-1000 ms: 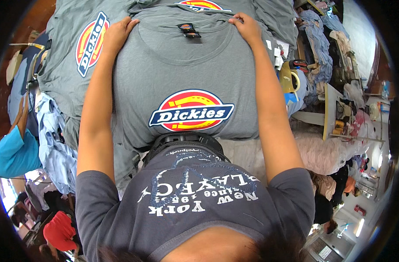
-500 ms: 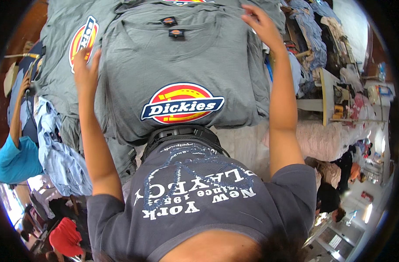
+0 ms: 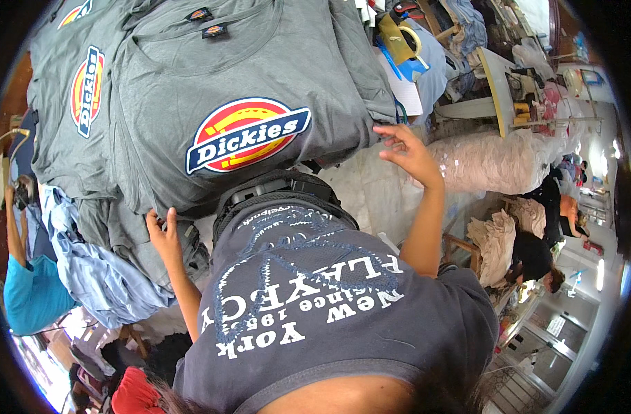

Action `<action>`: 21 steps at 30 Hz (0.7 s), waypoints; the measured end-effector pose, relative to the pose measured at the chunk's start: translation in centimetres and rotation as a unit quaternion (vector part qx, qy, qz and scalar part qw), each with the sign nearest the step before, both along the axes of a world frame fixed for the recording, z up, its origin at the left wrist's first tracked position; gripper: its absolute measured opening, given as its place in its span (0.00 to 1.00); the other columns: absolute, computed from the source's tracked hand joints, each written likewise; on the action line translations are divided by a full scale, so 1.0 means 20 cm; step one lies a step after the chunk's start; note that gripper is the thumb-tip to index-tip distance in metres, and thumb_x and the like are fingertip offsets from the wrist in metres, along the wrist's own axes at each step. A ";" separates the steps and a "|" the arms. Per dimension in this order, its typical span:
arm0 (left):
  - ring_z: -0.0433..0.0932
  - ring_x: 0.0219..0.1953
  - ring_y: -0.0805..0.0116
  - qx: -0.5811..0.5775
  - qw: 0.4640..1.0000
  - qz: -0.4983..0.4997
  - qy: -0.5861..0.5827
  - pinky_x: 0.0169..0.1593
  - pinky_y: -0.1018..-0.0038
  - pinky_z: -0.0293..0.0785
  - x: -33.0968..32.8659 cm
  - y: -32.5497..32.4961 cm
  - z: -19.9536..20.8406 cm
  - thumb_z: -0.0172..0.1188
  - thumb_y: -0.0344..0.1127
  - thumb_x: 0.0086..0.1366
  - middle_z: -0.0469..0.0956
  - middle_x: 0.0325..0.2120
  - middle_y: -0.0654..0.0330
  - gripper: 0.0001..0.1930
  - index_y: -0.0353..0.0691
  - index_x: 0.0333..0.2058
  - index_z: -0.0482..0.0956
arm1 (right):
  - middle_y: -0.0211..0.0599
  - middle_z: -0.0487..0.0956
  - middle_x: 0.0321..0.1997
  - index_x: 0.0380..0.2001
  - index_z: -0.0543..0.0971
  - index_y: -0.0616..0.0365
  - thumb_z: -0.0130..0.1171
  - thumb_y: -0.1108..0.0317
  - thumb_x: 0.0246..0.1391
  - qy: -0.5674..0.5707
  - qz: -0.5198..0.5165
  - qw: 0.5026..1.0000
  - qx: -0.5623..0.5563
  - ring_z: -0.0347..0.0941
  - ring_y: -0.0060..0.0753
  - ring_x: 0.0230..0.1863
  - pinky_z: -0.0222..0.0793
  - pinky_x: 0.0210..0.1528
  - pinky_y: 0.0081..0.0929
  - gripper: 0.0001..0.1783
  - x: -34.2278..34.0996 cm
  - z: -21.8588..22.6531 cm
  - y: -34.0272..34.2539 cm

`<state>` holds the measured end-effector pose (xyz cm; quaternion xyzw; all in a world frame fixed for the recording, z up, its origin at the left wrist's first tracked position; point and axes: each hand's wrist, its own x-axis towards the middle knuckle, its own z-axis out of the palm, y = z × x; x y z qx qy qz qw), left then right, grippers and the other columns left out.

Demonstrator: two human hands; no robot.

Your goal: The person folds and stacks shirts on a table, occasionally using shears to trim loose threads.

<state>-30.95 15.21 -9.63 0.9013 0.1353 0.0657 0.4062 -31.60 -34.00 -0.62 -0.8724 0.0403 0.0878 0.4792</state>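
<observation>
A grey T-shirt [image 3: 260, 76] with a red, yellow and blue oval chest print lies on top of a stack of similar shirts in front of me. My left hand [image 3: 165, 234] is at the near left corner of the stack, thumb and finger apart, fingertips against or just beside the hem. Off the near right corner is my right hand [image 3: 413, 157], its fingers loosely bent and spread, with nothing in it. Its fingertips come close to the shirt's edge; whether they touch it I cannot tell. To the left, another grey shirt [image 3: 53, 131] with the same print lies spread out.
Light blue garments [image 3: 94, 255] hang at the left beside a person in a blue shirt [image 3: 36, 293]. At the upper right are a tape roll [image 3: 410, 40] and white paper [image 3: 403, 93]. Beyond my right hand lies a plastic-wrapped pink bundle [image 3: 488, 162].
Both hands have come back toward my body, from the shirt's upper sides to the near corners of the stack. The view has shifted, so the stack sits farther left.
</observation>
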 end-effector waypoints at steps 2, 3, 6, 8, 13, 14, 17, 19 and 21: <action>0.65 0.31 0.77 -0.150 0.989 0.004 -0.004 0.34 0.81 0.65 0.01 0.04 -0.01 0.56 0.36 0.58 0.66 0.30 0.65 0.13 0.34 0.37 0.67 | 0.29 0.68 0.40 0.43 0.69 0.55 0.63 0.65 0.39 -0.023 -0.068 0.997 0.023 0.66 0.24 0.36 0.62 0.38 0.22 0.24 0.00 -0.13 0.02; 0.65 0.30 0.77 -0.224 0.974 0.010 -0.006 0.34 0.81 0.65 0.02 0.03 0.02 0.55 0.36 0.58 0.65 0.30 0.66 0.13 0.35 0.37 0.67 | 0.30 0.68 0.40 0.42 0.69 0.56 0.62 0.66 0.40 -0.039 -0.097 0.993 0.046 0.66 0.24 0.35 0.62 0.36 0.21 0.23 0.00 -0.16 0.04; 0.64 0.29 0.78 -0.254 0.966 0.037 0.033 0.34 0.78 0.70 0.01 -0.05 0.14 0.51 0.35 0.61 0.63 0.28 0.67 0.10 0.40 0.39 0.63 | 0.31 0.68 0.39 0.39 0.67 0.58 0.62 0.70 0.41 -0.081 -0.157 0.979 0.104 0.66 0.22 0.32 0.63 0.32 0.18 0.20 0.01 -0.24 0.11; 0.65 0.28 0.78 -0.254 0.964 0.020 0.079 0.35 0.75 0.72 0.01 0.01 0.15 0.49 0.34 0.61 0.63 0.27 0.67 0.10 0.44 0.41 0.62 | 0.31 0.69 0.38 0.38 0.67 0.60 0.61 0.72 0.42 -0.106 -0.169 0.972 0.125 0.66 0.20 0.30 0.62 0.30 0.16 0.19 0.01 -0.27 0.14; 0.71 0.32 0.76 -0.380 0.923 0.021 0.060 0.35 0.74 0.72 0.02 0.28 0.20 0.49 0.31 0.61 0.70 0.29 0.66 0.08 0.45 0.38 0.62 | 0.26 0.71 0.30 0.37 0.70 0.62 0.58 0.74 0.43 -0.075 -0.143 0.980 0.116 0.64 0.16 0.27 0.61 0.29 0.15 0.15 -0.01 -0.27 0.07; 0.71 0.32 0.76 -0.397 0.916 0.017 0.046 0.35 0.74 0.71 0.02 0.33 0.20 0.48 0.30 0.60 0.71 0.29 0.67 0.08 0.46 0.38 0.62 | 0.26 0.71 0.30 0.37 0.71 0.62 0.58 0.74 0.43 -0.054 -0.135 0.979 0.142 0.63 0.15 0.27 0.61 0.29 0.15 0.14 -0.03 -0.25 0.05; 0.70 0.32 0.79 -0.414 0.909 0.024 0.048 0.35 0.76 0.67 0.04 0.34 0.23 0.47 0.29 0.60 0.71 0.29 0.70 0.08 0.47 0.39 0.62 | 0.24 0.69 0.26 0.33 0.74 0.62 0.60 0.71 0.43 -0.033 -0.097 0.986 0.131 0.60 0.14 0.25 0.57 0.28 0.14 0.11 -0.05 -0.21 0.03; 0.69 0.32 0.79 -0.425 0.902 0.012 0.074 0.35 0.77 0.65 0.06 0.33 0.23 0.48 0.30 0.60 0.71 0.30 0.70 0.09 0.46 0.39 0.63 | 0.22 0.67 0.24 0.29 0.75 0.62 0.61 0.69 0.43 -0.010 -0.059 0.998 0.035 0.59 0.14 0.24 0.56 0.27 0.14 0.10 -0.05 -0.20 0.01; 0.68 0.30 0.80 -0.422 0.903 0.018 0.076 0.33 0.80 0.63 0.07 0.31 0.24 0.47 0.28 0.59 0.70 0.29 0.71 0.10 0.45 0.40 0.64 | 0.21 0.66 0.22 0.26 0.74 0.62 0.62 0.68 0.42 0.012 -0.053 0.998 0.014 0.58 0.14 0.23 0.54 0.26 0.14 0.10 -0.05 -0.16 0.01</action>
